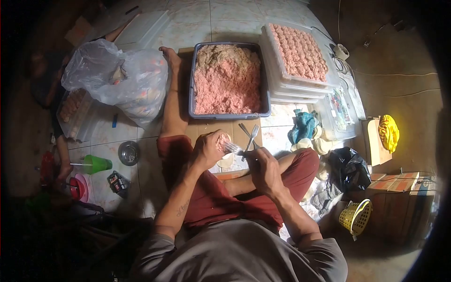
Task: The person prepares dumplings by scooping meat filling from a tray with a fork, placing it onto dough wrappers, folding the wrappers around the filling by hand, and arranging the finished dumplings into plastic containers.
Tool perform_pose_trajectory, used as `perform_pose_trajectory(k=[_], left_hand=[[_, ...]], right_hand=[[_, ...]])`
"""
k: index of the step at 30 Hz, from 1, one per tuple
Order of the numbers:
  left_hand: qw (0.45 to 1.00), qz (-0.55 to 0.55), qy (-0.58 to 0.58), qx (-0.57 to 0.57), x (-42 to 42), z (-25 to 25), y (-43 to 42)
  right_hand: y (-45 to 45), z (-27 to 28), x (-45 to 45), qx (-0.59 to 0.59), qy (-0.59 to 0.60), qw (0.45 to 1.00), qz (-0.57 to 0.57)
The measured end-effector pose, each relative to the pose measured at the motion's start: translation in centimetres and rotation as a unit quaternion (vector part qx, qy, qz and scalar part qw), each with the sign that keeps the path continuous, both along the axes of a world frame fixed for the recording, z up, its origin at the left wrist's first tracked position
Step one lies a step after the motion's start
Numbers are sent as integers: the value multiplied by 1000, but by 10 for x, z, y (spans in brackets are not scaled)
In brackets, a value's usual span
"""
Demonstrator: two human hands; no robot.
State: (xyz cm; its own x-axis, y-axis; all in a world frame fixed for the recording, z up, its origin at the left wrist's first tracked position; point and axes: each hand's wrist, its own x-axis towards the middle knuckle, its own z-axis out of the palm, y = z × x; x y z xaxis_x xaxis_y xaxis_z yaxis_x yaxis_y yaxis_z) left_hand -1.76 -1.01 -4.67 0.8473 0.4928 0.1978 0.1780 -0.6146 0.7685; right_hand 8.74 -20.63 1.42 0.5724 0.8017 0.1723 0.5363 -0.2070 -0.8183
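Note:
My left hand (206, 150) is closed around a small wrapper with pink minced filling (221, 142) in it. In my right hand (264, 170) is a metal fork (232, 147), its tines pressed to that filling. Below my hands lie pale round wrappers (226, 162), partly hidden. Two more forks (254, 133) rest crossed on the cardboard (206, 127). In front of me stands a dark blue tub (230, 117) heaped with pink minced filling (227, 89), browner at its far end.
Stacked clear trays (293, 89) stand right of the tub, filled dumplings (298, 52) on top. A teal cloth (302, 126) and stacked wrappers (322, 145) lie nearer. At left are a plastic bag (122, 80), a metal bowl (128, 153) and another person's hand (64, 172) by a green cup (98, 163).

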Motion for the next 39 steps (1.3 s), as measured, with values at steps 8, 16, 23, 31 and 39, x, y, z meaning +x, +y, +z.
perform_pose_trajectory(k=[8,16,23,31,39], left_hand=[[998,8,43,-40,-5,-10,-1],[981,-2,10,-196,-26,0,9],[991,-29,-17,-133,3,2,1],[977,-56,-58,-200,-3,-4,1],[998,4,-30,-47,6,13,-8]], right_hand=[[41,-1,10,94,85,991,-46],[30,-118,55,33,593,798,-99],[19,2,0,40,2,999,29],[4,34,8,-13,45,998,-48],[10,20,-6,-25,-4,1000,-18]])
